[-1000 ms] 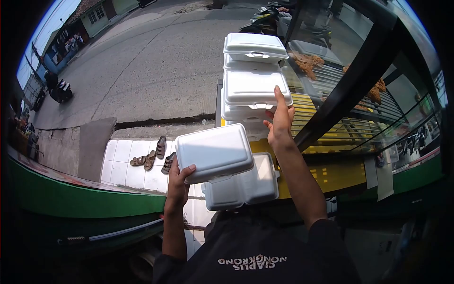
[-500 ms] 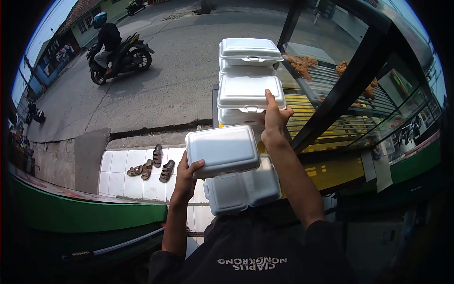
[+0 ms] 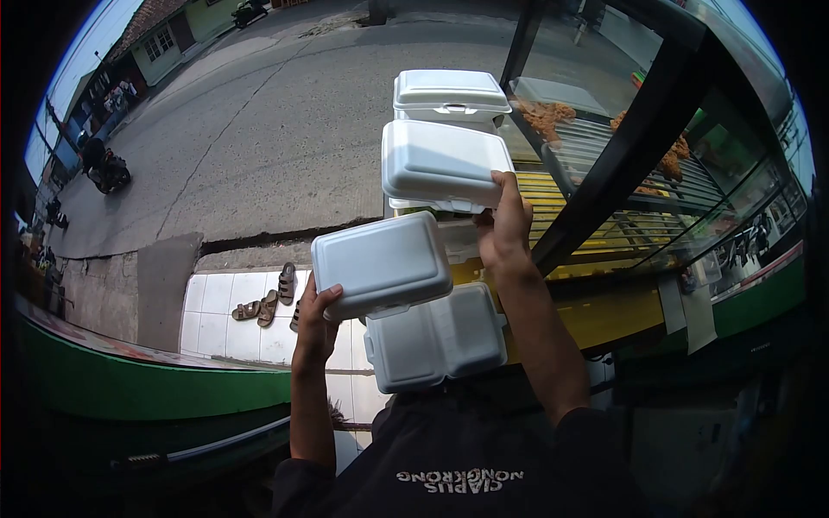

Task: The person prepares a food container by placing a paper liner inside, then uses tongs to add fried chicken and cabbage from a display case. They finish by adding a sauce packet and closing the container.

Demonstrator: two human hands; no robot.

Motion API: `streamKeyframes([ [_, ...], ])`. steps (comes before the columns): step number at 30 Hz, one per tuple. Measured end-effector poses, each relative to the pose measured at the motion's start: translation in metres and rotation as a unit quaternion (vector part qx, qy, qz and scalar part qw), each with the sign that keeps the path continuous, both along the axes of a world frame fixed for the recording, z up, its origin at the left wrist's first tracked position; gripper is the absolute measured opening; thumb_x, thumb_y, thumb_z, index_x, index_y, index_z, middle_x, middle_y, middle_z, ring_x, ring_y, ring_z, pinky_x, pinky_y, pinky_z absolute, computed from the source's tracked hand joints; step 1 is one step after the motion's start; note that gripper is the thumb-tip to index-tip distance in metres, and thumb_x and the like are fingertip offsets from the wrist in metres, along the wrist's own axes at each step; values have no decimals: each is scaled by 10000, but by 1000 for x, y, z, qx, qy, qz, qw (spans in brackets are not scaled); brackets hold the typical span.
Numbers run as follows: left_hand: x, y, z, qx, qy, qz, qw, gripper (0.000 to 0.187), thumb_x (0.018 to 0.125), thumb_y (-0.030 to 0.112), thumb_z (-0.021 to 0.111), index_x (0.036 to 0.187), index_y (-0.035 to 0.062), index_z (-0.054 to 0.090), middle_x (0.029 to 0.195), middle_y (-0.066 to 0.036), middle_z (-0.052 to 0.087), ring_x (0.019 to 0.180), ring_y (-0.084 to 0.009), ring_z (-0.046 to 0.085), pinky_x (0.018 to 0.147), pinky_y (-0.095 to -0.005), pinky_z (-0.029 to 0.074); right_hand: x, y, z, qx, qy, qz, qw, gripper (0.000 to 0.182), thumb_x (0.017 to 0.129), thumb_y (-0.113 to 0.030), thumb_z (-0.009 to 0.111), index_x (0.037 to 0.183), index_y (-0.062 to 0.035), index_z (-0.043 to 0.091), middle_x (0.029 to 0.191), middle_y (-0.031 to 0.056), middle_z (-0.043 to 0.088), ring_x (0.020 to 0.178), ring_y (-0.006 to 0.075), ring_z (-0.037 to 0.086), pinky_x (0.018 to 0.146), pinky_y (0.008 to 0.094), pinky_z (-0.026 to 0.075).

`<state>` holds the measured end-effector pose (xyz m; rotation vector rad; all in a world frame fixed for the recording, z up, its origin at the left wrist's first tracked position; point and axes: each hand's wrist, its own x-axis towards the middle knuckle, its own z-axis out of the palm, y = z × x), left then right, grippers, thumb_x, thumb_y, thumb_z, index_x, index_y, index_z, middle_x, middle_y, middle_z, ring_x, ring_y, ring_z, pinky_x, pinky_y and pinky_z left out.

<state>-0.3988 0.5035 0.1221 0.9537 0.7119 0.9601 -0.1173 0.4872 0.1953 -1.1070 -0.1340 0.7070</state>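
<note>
My left hand grips a closed white foam takeaway box by its left end, thumb on the lid. A second closed foam takeaway box is tilted in my right hand, thumb on its right corner; the fingers beneath are partly hidden. Behind it, another closed foam box rests at the counter's far end. Between my forearms, close to my body, lies an opened-out foam box, partly covered by the box on the left.
To the right stands a glass display case with fried pieces on its metal rack. Several sandals lie on white tiles at the left. Beyond runs a road with a motorbike on it.
The box in my right hand has risen and tilted, shifting left off what lay beneath. My left hand has carried its box left and slightly up. The motorbike has moved farther off to the left.
</note>
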Motion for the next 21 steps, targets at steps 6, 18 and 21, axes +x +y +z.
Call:
streamKeyframes([
  [6, 14, 23, 36, 58, 14, 5, 998, 711, 798, 273, 643, 1383, -15, 360, 1189, -179, 525, 1120, -253, 553, 938, -364, 481, -1, -12, 27, 70, 25, 42, 996, 581, 777, -291, 700, 1174, 19, 408, 1008, 114, 494, 772, 163, 485, 624, 307, 406],
  [18, -20, 24, 10, -83, -58, 57, 993, 624, 866, 357, 585, 1332, -34, 447, 1199, -166, 600, 1074, -261, 613, 924, -353, 501, 0, -19, -15, 13, 148, 9, 989, 384, 808, -332, 652, 1071, -70, 553, 964, 69, 526, 792, 171, 492, 629, 309, 400],
  [21, 5, 39, 16, -61, -76, 64, 993, 605, 885, 373, 576, 1297, -51, 450, 1182, -159, 595, 1095, -262, 610, 979, -367, 506, -1, -21, -22, 53, 191, 4, 980, 347, 804, -354, 625, 1010, -83, 560, 920, 64, 534, 760, 171, 498, 606, 307, 404],
])
